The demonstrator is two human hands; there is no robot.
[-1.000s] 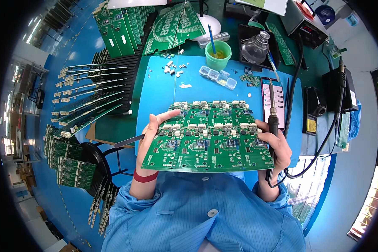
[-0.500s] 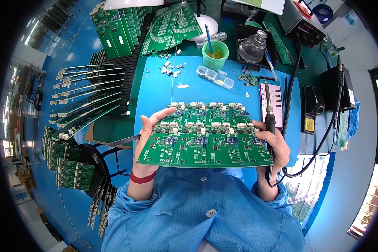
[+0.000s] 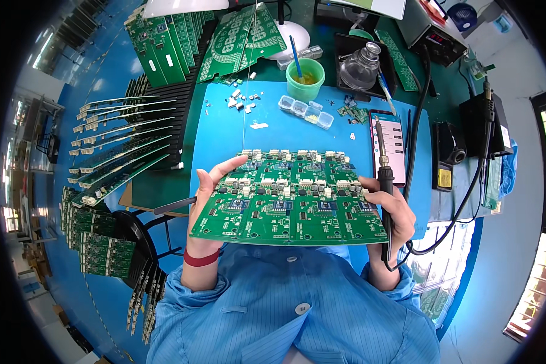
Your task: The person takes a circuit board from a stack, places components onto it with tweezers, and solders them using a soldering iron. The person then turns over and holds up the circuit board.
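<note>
A green circuit board panel, set with white connectors, chips and small blue modules, is held up in front of me, tilted. At its left edge my left hand is closed on it, with the index finger along the far corner. A dark flat strip sticks out to the left behind that hand; its kind and whether I hold it, I cannot tell. My right hand grips the board's right edge. The same hand holds a soldering iron, its tip pointing away from me over a phone.
On the blue mat are loose white parts, a small compartment box and a green cup. Boards stand in a black rack at left. A glass bottle sits far right; the iron's cable loops at right.
The board and both hands have shifted slightly left and nearer in the picture, and the board's face shows a little more. The whole scene has also slid slightly left. Both grips are unchanged.
</note>
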